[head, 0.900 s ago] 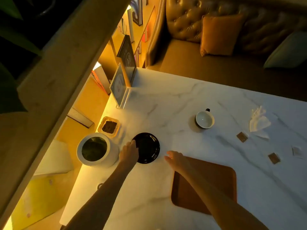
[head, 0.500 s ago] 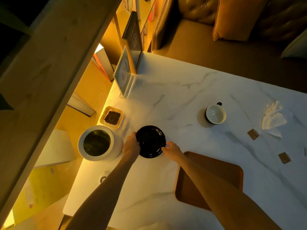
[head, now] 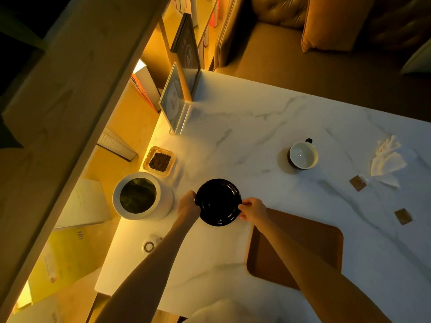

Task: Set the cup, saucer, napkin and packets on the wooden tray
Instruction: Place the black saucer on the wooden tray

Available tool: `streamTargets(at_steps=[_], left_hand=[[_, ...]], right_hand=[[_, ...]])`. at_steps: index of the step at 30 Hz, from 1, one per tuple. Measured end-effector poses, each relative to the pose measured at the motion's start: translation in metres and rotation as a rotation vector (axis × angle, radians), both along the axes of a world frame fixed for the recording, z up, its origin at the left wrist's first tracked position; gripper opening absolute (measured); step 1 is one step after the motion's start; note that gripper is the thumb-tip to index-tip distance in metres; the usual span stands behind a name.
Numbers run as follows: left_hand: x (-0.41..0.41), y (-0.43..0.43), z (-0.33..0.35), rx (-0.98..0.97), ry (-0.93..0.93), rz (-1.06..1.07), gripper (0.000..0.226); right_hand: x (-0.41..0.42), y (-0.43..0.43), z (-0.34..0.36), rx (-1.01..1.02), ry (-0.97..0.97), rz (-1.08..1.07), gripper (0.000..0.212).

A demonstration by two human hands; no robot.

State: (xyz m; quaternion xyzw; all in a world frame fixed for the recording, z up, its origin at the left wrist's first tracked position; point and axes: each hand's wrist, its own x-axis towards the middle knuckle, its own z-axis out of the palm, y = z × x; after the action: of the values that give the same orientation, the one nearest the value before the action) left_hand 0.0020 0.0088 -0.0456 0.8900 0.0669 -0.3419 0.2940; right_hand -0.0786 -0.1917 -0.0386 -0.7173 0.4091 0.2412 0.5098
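A black saucer (head: pixel 218 201) lies on the white marble table (head: pixel 245 127), just left of the wooden tray (head: pixel 310 243). My left hand (head: pixel 186 205) grips its left rim and my right hand (head: pixel 253 209) grips its right rim. The cup (head: pixel 303 155), white inside with a dark handle, stands upright farther back to the right. A crumpled white napkin (head: pixel 387 159) lies at the right. Two brown packets (head: pixel 357 182) (head: pixel 402 216) lie flat near it. The tray holds nothing; my right forearm crosses over it.
A white pot (head: pixel 141 198) with dark contents stands left of the saucer. Behind it sit a small square dish (head: pixel 159 160) and an upright clear sign holder (head: pixel 176 101). A sofa with cushions runs behind the table. The table's left edge is close to my left hand.
My right hand moved left from above the tray and took hold of the saucer's right rim. My left hand closed on the left rim. The view shifted slightly.
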Motion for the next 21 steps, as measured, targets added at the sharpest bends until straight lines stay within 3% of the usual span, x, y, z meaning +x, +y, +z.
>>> streamTargets(at_steps=[6,12,21], left_hand=[[-0.054,-0.052,0.012,-0.035,0.003,-0.136,0.021],[-0.108,-0.112,0.016,-0.070,0.131,-0.256,0.023],[-0.143,-0.146,0.007,-0.010,0.214,-0.244,0.026]], right_hand=[[-0.084,-0.038,0.006,-0.071,0.045,-0.114,0.024],[-0.169,-0.085,0.009,-0.078,0.079,-0.265,0.022],[-0.209,-0.124,0.002,-0.058,0.064,-0.232,0.022]])
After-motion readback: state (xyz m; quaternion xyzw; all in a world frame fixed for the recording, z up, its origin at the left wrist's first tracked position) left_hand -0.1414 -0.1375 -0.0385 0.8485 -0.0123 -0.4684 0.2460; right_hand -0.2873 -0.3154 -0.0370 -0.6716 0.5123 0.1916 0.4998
